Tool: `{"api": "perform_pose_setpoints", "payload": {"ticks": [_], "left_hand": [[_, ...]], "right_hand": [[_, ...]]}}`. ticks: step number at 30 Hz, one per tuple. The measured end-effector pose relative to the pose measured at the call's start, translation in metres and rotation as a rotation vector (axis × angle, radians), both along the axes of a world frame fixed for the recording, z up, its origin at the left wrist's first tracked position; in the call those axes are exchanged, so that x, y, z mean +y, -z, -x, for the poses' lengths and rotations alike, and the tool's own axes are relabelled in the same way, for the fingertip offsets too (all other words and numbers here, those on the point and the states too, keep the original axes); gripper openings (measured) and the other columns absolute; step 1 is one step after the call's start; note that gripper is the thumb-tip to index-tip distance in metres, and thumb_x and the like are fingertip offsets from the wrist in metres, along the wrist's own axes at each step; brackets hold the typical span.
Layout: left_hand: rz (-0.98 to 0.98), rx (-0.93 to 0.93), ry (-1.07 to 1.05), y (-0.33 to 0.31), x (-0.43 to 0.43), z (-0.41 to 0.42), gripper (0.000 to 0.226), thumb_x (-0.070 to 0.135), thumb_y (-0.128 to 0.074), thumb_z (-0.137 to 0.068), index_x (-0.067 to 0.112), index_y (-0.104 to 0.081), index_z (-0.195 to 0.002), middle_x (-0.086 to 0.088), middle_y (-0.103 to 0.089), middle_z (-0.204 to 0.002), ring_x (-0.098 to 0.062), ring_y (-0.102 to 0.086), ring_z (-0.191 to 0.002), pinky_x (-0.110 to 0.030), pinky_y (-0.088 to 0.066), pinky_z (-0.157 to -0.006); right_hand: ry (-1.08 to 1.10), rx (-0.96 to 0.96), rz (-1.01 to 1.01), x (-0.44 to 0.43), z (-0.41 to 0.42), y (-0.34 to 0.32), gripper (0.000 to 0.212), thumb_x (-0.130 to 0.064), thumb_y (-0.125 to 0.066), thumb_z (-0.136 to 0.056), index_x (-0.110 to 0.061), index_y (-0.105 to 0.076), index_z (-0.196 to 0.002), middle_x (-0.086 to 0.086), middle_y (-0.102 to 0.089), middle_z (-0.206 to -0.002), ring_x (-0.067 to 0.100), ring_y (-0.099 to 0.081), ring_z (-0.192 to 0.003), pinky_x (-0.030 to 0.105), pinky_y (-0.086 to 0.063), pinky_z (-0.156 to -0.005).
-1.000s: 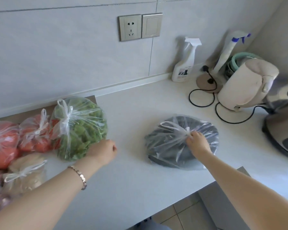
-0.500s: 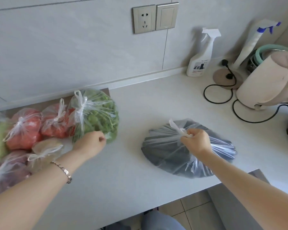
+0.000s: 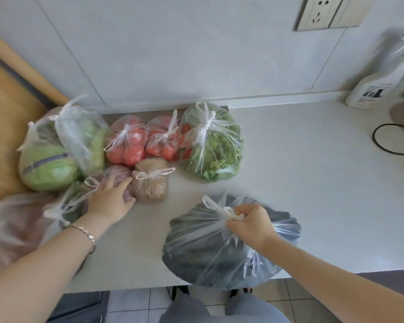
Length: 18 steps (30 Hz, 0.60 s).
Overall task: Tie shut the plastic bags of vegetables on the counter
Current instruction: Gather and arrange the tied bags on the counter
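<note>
My right hand (image 3: 248, 223) grips the knotted handles of a clear bag of dark vegetables (image 3: 210, 250) at the counter's front edge. My left hand (image 3: 110, 199) rests with spread fingers on a bag of purplish vegetables (image 3: 119, 174), beside a tied bag of brown roots (image 3: 149, 183). Behind them lie two knotted bags of tomatoes (image 3: 126, 145), a knotted bag of leafy greens (image 3: 214, 145), and at the left a bag with a green cabbage (image 3: 47, 166) and a bag of pale greens (image 3: 84, 141).
A white spray bottle (image 3: 373, 87) stands at the back right by a black cable (image 3: 383, 138). A wooden board (image 3: 2, 127) lies at the far left. A wall socket (image 3: 322, 12) is above. The white counter (image 3: 313, 183) stretches to the right. The floor shows below its edge.
My right hand has dragged the dark bag left and toward the front edge. My left hand left the leafy greens bag and now rests on the purplish bag. The view swung left.
</note>
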<state>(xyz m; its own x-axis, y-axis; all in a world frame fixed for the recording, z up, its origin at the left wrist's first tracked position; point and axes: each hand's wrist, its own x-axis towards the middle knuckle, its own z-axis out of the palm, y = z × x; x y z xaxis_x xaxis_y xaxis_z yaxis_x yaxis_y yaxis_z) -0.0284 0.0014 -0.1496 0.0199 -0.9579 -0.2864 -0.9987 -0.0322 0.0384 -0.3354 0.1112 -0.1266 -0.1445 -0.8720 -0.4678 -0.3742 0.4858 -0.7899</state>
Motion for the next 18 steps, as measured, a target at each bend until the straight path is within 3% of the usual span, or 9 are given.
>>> {"api": "perform_pose_setpoints", "payload": {"ticks": [3, 5, 9, 13, 16, 18], "left_hand": [[-0.126, -0.106, 0.016, 0.007, -0.002, -0.034, 0.065, 0.055, -0.046, -0.087, 0.044, -0.015, -0.143, 0.000, 0.003, -0.158, -0.029, 0.003, -0.145, -0.056, -0.014, -0.112], [-0.160, -0.060, 0.014, 0.009, -0.007, -0.049, 0.064, 0.054, -0.044, -0.089, 0.046, -0.011, -0.143, 0.001, 0.009, -0.158, -0.029, 0.010, -0.144, -0.058, -0.013, -0.113], [-0.235, 0.106, -0.009, 0.017, -0.014, -0.065, 0.064, 0.050, -0.044, -0.090, 0.044, -0.010, -0.144, -0.002, 0.012, -0.157, -0.033, 0.010, -0.144, -0.057, -0.014, -0.114], [-0.160, 0.044, 0.080, 0.020, -0.010, -0.052, 0.061, 0.053, -0.034, -0.092, 0.039, -0.008, -0.145, -0.004, 0.018, -0.156, -0.037, 0.013, -0.143, -0.058, -0.002, -0.114], [-0.024, 0.113, 0.231, 0.021, 0.005, -0.036, 0.062, 0.057, -0.027, -0.091, 0.033, -0.012, -0.146, -0.008, 0.019, -0.156, -0.037, 0.018, -0.141, -0.055, 0.007, -0.113], [-0.057, 0.213, 0.378, 0.020, 0.017, -0.027, 0.077, 0.071, -0.015, -0.081, 0.030, -0.010, -0.147, -0.007, 0.020, -0.155, -0.033, 0.020, -0.142, -0.049, 0.010, -0.114]], "right_hand": [[-0.062, 0.026, -0.010, -0.004, -0.052, 0.009, 0.040, -0.005, -0.058, -0.068, -0.019, -0.031, -0.043, -0.003, -0.037, -0.046, 0.013, -0.032, -0.044, 0.022, -0.026, -0.045], [-0.086, 0.057, -0.002, -0.007, -0.084, 0.013, 0.039, -0.006, -0.059, -0.069, -0.018, -0.031, -0.045, -0.002, -0.038, -0.048, 0.014, -0.032, -0.045, 0.022, -0.026, -0.045], [-0.023, 0.027, 0.012, -0.020, -0.129, 0.014, 0.040, -0.006, -0.063, -0.069, -0.018, -0.040, -0.038, -0.010, -0.038, -0.037, 0.007, -0.032, -0.039, 0.019, -0.027, -0.042], [0.058, 0.033, 0.064, -0.033, -0.144, 0.021, 0.039, -0.006, -0.065, -0.068, -0.019, -0.036, -0.044, -0.007, -0.037, -0.043, 0.009, -0.033, -0.044, 0.020, -0.028, -0.045], [-0.076, 0.114, 0.059, -0.037, -0.134, 0.024, 0.039, -0.014, -0.066, -0.073, -0.022, -0.035, -0.051, -0.008, -0.037, -0.053, 0.010, -0.034, -0.054, 0.025, -0.029, -0.053], [-0.134, 0.226, 0.064, -0.034, -0.116, 0.026, 0.021, -0.037, -0.071, -0.072, -0.033, -0.050, -0.074, -0.010, -0.048, -0.080, 0.011, -0.045, -0.080, 0.028, -0.039, -0.075]]}}
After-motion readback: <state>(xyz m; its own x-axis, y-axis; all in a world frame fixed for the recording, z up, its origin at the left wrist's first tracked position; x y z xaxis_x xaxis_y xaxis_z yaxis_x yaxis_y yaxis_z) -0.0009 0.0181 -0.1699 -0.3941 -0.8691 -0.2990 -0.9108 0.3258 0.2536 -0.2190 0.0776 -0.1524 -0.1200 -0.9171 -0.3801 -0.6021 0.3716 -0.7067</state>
